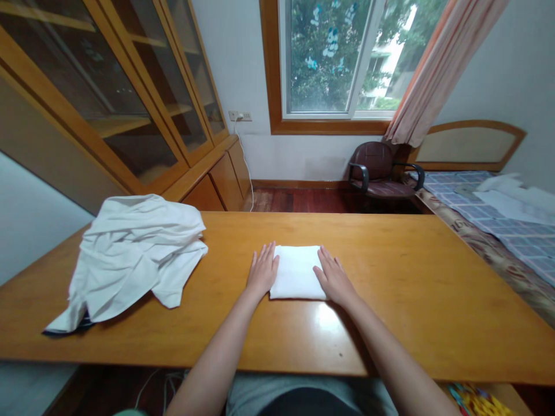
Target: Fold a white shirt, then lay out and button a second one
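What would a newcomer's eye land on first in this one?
Probably the folded white cloth at the middle of the wooden table, with the left hand and right hand at its two side edges. The rumpled heap of white fabric on the table's left would likely come next, then the bright window in the wall beyond.

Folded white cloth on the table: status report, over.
Left hand at left edge, right hand at right edge. Folded white cloth flat on table. Crumpled white cloth apart, to the left.
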Demonstrator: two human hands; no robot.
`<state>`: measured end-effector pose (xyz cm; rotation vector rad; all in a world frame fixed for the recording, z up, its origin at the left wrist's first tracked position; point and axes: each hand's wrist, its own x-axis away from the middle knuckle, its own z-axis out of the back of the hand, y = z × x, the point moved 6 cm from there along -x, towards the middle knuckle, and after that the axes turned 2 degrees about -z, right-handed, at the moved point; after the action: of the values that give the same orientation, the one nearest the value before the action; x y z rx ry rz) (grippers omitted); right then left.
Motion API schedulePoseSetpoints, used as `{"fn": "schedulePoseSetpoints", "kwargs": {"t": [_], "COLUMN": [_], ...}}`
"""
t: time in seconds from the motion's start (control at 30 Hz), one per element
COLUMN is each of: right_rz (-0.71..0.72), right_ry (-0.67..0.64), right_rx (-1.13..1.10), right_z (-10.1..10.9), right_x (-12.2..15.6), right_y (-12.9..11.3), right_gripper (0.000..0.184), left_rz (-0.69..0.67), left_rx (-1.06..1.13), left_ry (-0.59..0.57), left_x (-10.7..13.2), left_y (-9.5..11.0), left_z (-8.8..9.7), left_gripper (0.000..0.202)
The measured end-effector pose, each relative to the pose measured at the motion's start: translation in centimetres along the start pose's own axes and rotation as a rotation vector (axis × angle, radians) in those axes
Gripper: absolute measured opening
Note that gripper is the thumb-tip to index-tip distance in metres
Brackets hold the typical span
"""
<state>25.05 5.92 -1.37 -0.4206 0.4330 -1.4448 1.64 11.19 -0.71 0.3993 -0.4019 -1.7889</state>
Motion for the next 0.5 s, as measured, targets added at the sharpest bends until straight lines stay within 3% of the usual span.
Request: {"fn": "schedulePoseSetpoints", "kwargs": {"t": [0.27, 0.5], "right_rz": [0.02, 0.077], "right_ry": [0.18, 0.125], "right_rx": [-0.228, -0.302], "right_z": [2.0, 2.0], "right_x": [2.1, 4.0], "right_y": [1.8, 0.6], "right_gripper": [0.054, 0.048], "left_rz": [0.097, 0.205], "left_rx": [0.469, 0.812], "left_ry": [0.179, 0.066], "left_x": [1.6, 3.6], "left_y": [-2.3, -1.7], "left_z": [0.9, 0.5], "left_gripper": [0.049, 0.063]}}
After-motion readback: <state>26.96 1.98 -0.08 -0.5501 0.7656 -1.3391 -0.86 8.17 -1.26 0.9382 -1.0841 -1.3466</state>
